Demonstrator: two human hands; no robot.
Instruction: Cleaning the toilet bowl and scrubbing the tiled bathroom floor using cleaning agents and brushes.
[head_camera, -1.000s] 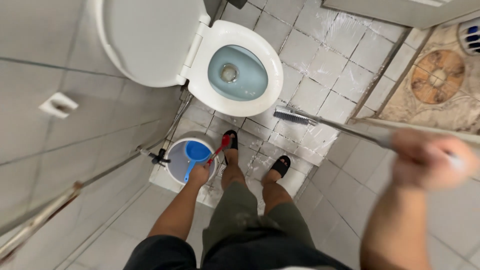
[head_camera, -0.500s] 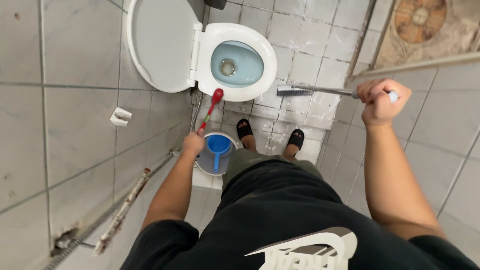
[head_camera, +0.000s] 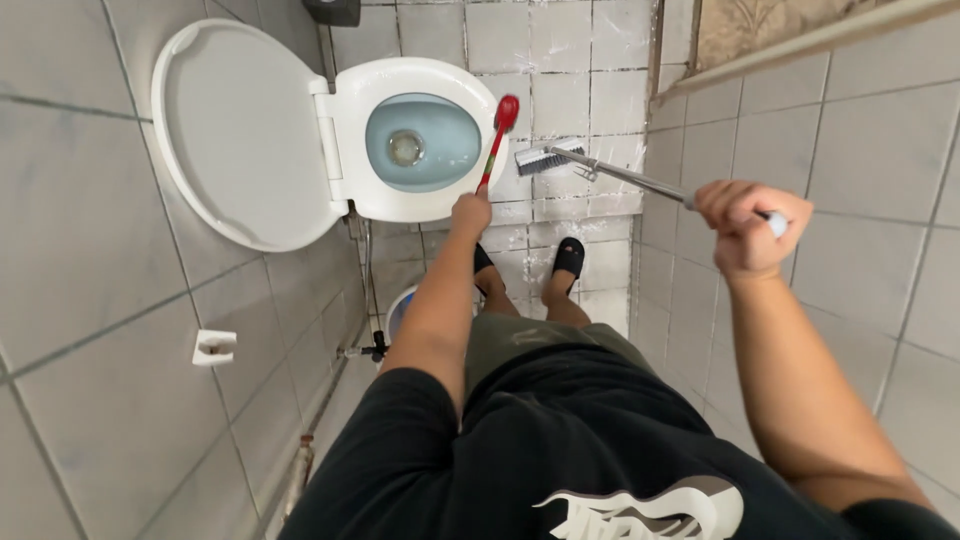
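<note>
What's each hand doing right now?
Left hand: closed on the red toilet brush.
Right hand: closed on the long-handled scrub brush.

Left hand (head_camera: 470, 213) holds red toilet brush (head_camera: 497, 140); right hand (head_camera: 748, 226) grips floor brush (head_camera: 550, 158).

floor (head_camera: 560, 60): white square tiles w/ dark grout – looks wet and streaky
toilet (head_camera: 420, 140): white, stands on it near the left wall, lid up
push broom head (head_camera: 548, 158): resting on the tiles just right of the bowl
feet (head_camera: 568, 258): black sandals, planted below the bowl
</note>
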